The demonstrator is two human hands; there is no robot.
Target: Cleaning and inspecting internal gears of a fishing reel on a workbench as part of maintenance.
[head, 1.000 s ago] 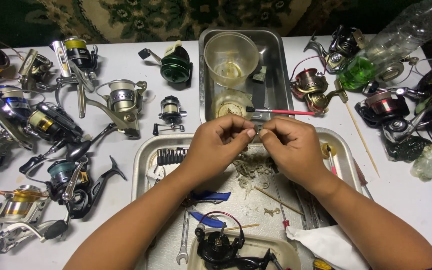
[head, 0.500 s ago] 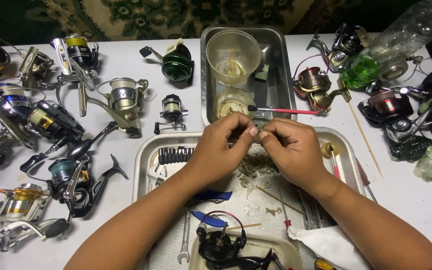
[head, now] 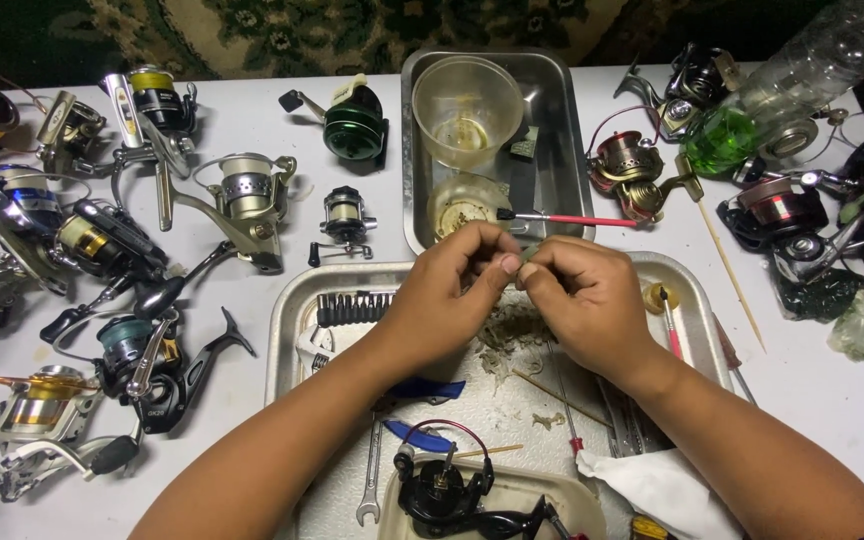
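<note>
Both hands are meeting over the far edge of the big tray (head: 297, 300). The left hand (head: 447, 295) and the right hand (head: 582, 300) are pinching one tiny part (head: 524, 258) between them. The fingertips (head: 508, 263) are pressed together on it from both sides. The part is small and greyish, and the fingers are hiding most of it, so its shape and which way it is lying are too hard to tell. It is sitting right in the middle, just as near to one hand as to the other.

Under the hands, bits of pale fluff (head: 512, 335) are lying on the tray. A row of dark bits (head: 352, 308) is resting to the left. A blue tool (head: 427, 388) and a wrench (head: 372, 480) are lying nearer. A black reel part (head: 442, 490) is sitting nearest of all.

Just past the hands, a red brush (head: 572, 219) is resting across the small tray (head: 552, 110). A clear cup (head: 467, 110) is standing in that tray. Many reels (head: 242, 200) are lying on the white table (head: 242, 110), left and right. A bottle (head: 802, 85) with green liquid is lying far right.
</note>
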